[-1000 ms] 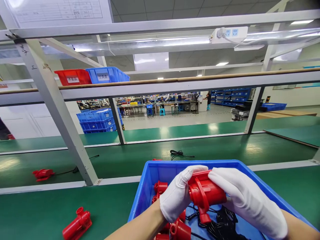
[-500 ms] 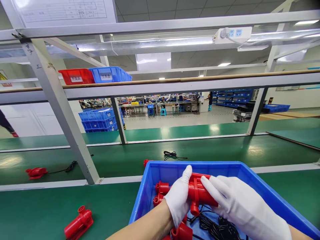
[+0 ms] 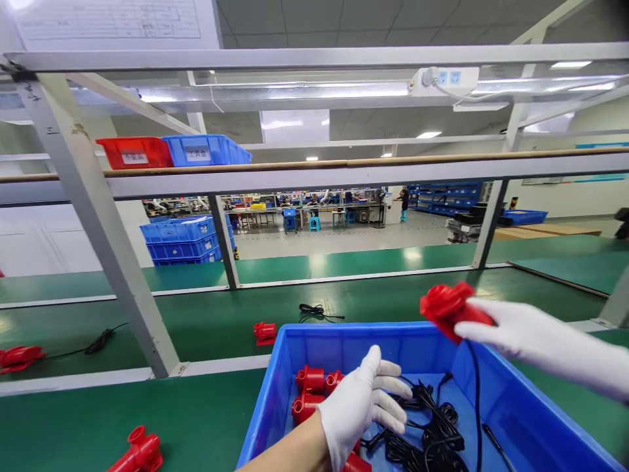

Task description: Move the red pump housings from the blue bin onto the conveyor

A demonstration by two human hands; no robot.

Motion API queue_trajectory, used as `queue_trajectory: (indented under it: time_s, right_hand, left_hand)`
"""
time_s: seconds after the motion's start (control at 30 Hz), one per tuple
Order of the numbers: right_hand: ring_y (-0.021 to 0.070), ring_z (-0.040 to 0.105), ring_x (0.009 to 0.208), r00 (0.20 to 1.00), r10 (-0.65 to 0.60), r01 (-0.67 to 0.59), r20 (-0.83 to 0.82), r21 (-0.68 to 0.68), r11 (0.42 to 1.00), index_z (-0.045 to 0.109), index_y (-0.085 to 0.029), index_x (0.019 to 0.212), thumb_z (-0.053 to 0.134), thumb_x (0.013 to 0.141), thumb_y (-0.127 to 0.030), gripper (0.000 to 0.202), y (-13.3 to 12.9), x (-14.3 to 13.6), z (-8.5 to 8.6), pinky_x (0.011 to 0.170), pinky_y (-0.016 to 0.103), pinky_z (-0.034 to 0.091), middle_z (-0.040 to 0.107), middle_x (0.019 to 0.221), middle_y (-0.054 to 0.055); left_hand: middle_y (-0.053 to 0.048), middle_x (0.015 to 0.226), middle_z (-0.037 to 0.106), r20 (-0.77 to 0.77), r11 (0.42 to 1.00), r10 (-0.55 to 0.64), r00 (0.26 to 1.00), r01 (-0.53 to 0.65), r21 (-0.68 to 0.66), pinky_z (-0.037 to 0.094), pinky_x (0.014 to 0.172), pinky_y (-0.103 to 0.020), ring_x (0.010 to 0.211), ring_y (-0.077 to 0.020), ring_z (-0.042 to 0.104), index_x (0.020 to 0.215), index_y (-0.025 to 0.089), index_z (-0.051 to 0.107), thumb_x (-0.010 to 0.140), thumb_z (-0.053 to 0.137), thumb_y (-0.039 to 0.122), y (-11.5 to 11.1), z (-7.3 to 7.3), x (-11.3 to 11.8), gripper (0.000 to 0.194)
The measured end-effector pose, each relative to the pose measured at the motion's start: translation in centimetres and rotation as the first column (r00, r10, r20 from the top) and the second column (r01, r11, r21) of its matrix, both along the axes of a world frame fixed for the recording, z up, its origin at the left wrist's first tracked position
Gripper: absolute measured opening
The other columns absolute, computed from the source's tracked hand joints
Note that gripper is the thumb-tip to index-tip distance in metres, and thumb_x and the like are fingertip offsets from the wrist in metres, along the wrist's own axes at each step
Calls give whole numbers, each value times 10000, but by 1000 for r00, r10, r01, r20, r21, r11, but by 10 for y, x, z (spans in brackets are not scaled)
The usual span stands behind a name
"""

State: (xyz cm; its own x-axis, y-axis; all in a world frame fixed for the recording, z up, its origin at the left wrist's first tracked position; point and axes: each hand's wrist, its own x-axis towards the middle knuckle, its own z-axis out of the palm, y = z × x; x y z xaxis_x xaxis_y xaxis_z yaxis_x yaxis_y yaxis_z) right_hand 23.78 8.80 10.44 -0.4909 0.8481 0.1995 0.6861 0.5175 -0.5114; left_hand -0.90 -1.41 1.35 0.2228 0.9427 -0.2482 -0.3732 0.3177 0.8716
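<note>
Spanning the whole view, the green bench (image 3: pixel 147 413) ran in lanes under a grey frame (image 3: pixel 98 216), with red and blue bins (image 3: pixel 171 151) on its upper shelf. Nearest the person sat the blue bin (image 3: pixel 275 400), holding several red pumps (image 3: pixel 309 393) at its left and a tangle of black cords (image 3: pixel 427 426) on its floor. Loose pumps lay on the bench: one at lower left (image 3: pixel 137 452), one just behind the bin (image 3: pixel 265 332), one at far left (image 3: pixel 17 357) with a cord trailing from it.

The right hand (image 3: pixel 531 341), gloved in white, was closed around one pump (image 3: pixel 449 308), held in the air above the bin's right rim and over the lane beyond it; its cord (image 3: pixel 476 393) hung down into the bin. The left hand (image 3: pixel 363 406), also gloved, hovered over the bin with fingers spread, gripping nothing.

In my judgement, the hanging cord was the point to watch: it should lift free of the tangle before the pump travels further, or it may drag others along. The free hand was well placed to hold the tangle down.
</note>
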Motion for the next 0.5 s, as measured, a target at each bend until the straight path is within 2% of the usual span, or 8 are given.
queue_trajectory:
  time_s: [0.07,0.13,0.17,0.23,0.3,0.4,0.43,0.5]
  right_hand:
    - [82,433,497,986,-158,143,-61,-195,970,625,-244,1146,543,876,-614,466,20,36,35,463,207,297,524,576,-47]
    - [43,312,436,928,-352,316,-118,-249,915,619,-165,1186,538,845,-653,601,40,71,71,448,221,215,429,499,-70]
    - [29,311,439,897,-423,395,-126,-199,897,633,-112,1162,541,825,-653,644,50,87,88,463,233,229,436,495,-69]
    - [16,409,491,862,-505,506,-53,25,862,648,-41,1120,515,789,-638,696,71,112,117,534,261,305,534,554,-32]
    - [67,554,629,816,-573,540,77,253,803,662,3,1067,476,750,-632,735,97,128,136,622,314,346,617,654,30]
    - [262,613,939,739,-655,534,158,454,713,668,58,945,478,792,-596,698,143,133,138,724,382,365,649,831,132]
    - [286,597,1010,733,-663,528,156,484,698,662,50,962,497,849,-552,634,158,131,132,771,380,385,643,905,149]
    - [249,583,1069,742,-652,494,155,532,688,622,0,1091,516,955,-410,445,188,123,111,873,373,438,609,1066,151]
  left_hand:
    - [-138,907,625,-8,1000,-13,1000,13,-22,491,522,-238,561,-129,590,1151,20,519,941,359,641,-1,1,4,674]
    - [-127,882,632,-4,997,-40,999,40,-60,471,500,-238,538,-132,583,1135,30,532,881,447,697,-2,0,8,719]
    - [-120,866,635,-2,995,-57,998,56,-85,454,486,-234,523,-132,579,1123,37,542,840,491,729,-2,-1,9,749]
    - [-111,855,645,18,988,-90,996,92,-128,430,494,-222,527,-129,583,1101,47,568,753,582,768,-1,-4,11,801]
    - [-115,878,661,58,982,-113,992,120,-146,422,542,-203,576,-123,598,1093,51,596,686,654,772,0,-10,10,830]
    - [-141,925,684,100,981,-111,989,125,-146,414,602,-188,628,-109,592,1110,44,626,649,691,766,4,-17,7,859]
    - [-146,924,689,103,981,-103,989,118,-153,413,605,-190,630,-109,585,1111,42,633,639,699,764,5,-19,6,865]
    - [-142,910,695,116,979,-70,991,90,-184,436,648,-209,674,-133,601,1102,46,652,609,736,747,9,-20,5,861]
